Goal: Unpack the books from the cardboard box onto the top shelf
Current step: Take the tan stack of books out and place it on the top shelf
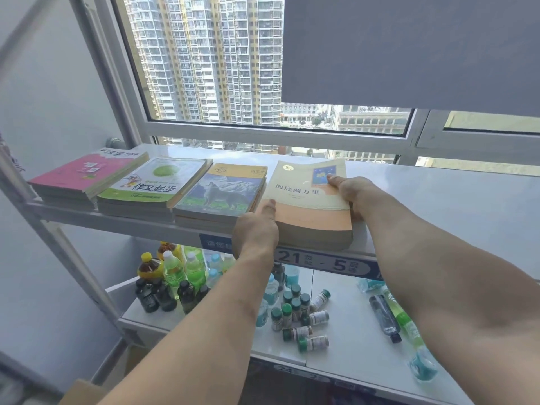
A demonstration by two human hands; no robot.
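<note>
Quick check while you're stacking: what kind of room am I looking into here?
Probably a storeroom or stock area high in a city building: a metal rack whose top shelf carries a numbered location label, loose drink bottles on the shelf below, and tower blocks outside the window.

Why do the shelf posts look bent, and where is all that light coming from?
Head view: the wide-angle lens bows straight lines near the edges, so the shelf post curves; daylight from the window lights the top shelf brightly, with soft glare; the forearms and bottom corners blur slightly.
</note>
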